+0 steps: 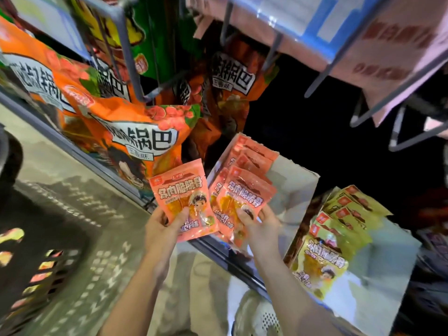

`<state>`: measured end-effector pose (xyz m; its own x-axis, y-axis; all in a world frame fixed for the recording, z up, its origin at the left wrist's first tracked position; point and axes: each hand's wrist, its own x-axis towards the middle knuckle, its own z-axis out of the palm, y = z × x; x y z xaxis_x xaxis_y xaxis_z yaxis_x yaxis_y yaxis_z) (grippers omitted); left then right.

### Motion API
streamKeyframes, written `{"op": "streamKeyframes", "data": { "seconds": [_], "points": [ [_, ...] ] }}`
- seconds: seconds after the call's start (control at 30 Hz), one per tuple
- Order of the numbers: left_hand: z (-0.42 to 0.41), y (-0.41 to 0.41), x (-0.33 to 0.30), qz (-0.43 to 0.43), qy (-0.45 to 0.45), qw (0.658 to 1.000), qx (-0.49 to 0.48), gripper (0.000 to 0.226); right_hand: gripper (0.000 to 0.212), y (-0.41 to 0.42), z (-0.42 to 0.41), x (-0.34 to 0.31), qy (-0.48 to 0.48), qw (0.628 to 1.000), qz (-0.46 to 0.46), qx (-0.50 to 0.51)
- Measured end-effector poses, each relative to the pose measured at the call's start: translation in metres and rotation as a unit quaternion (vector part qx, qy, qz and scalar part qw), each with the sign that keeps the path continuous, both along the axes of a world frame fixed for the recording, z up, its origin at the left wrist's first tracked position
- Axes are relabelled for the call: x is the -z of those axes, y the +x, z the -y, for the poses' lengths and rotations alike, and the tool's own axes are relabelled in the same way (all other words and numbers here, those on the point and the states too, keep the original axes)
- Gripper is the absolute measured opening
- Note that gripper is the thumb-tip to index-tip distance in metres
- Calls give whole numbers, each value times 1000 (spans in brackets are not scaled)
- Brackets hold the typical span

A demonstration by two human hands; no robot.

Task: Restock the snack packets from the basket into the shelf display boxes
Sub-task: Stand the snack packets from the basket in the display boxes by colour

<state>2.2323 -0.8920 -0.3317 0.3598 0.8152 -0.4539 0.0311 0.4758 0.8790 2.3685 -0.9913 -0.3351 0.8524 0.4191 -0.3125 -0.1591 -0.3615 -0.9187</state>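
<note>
My left hand (163, 230) pinches one pink snack packet (180, 190) by its lower edge, thumb on the front, held upright in front of the shelf edge. My right hand (260, 225) grips a small stack of the same pink packets (244, 195), thumb on the front one, at the near end of a pale display box (294, 183). More pink packets (252, 154) stand in a row inside that box. The dark basket (36, 258) sits low at the left on the floor, with bright packets showing through its mesh.
Large orange snack bags (135, 134) fill the shelf to the left of the box. A second display box (385, 265) with yellow packets (337, 234) stands to the right. Wire shelf brackets (322, 76) and a price rail hang overhead. The metal shelf edge (218, 251) runs below my hands.
</note>
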Motion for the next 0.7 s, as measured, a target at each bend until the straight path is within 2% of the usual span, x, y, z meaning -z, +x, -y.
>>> {"op": "streamKeyframes", "data": {
  "seconds": [0.13, 0.2, 0.3, 0.47, 0.57, 0.7],
  "points": [
    [-2, 0, 2, 6, 4, 1000, 8, 18, 26, -2, -6, -1, 8, 1000, 2, -8],
    [-1, -1, 3, 7, 9, 1000, 10, 16, 25, -9, -5, 5, -24, 999, 6, -32],
    [-1, -1, 4, 10, 10, 1000, 19, 16, 13, -20, -5, 14, -68, 998, 5, -13],
    [0, -1, 5, 23, 7, 999, 25, 19, 26, -11, -5, 13, -129, 991, -3, -37],
    [1, 1, 3, 33, 6, 999, 23, 19, 23, -7, -2, 14, -153, 986, -4, -66],
    [1, 2, 2, 36, 15, 999, 23, 20, 21, -4, -3, 15, -168, 982, 41, -80]
  ]
}}
